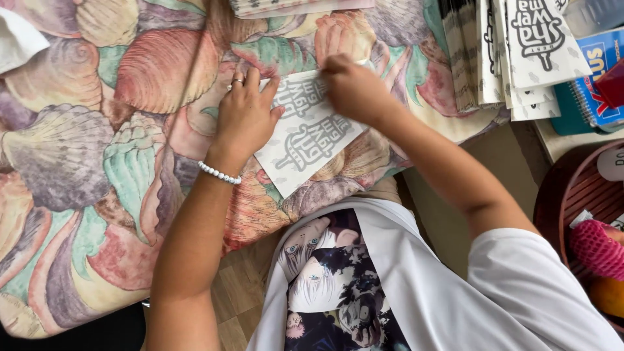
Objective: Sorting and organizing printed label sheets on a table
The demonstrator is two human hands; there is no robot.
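Nearest the camera is the person's white T-shirt (416,286) with a dark printed picture on the chest, and both bare forearms reach away from it over a cloth (97,162) patterned with large seashells in pink, green and grey. The left hand (246,117), with a white bead bracelet (219,173) at the wrist and a ring on 1 finger, lies palm down with fingers spread flat on the left part of a white printed paper sheet (312,140), pressing it to the cloth. The right hand (354,88) rests on the sheet's far upper edge, its fingers curled in and seemingly pinching that edge, though the grip itself is hidden. The sheet lies tilted between and under the 2 hands, its near corner pointing toward the person. At the right sits a round dark wooden tray (565,195) holding fruit. Farther off, a stack of similar white printed sheets (513,52) stands at the upper right, beside a blue notebook (601,78).
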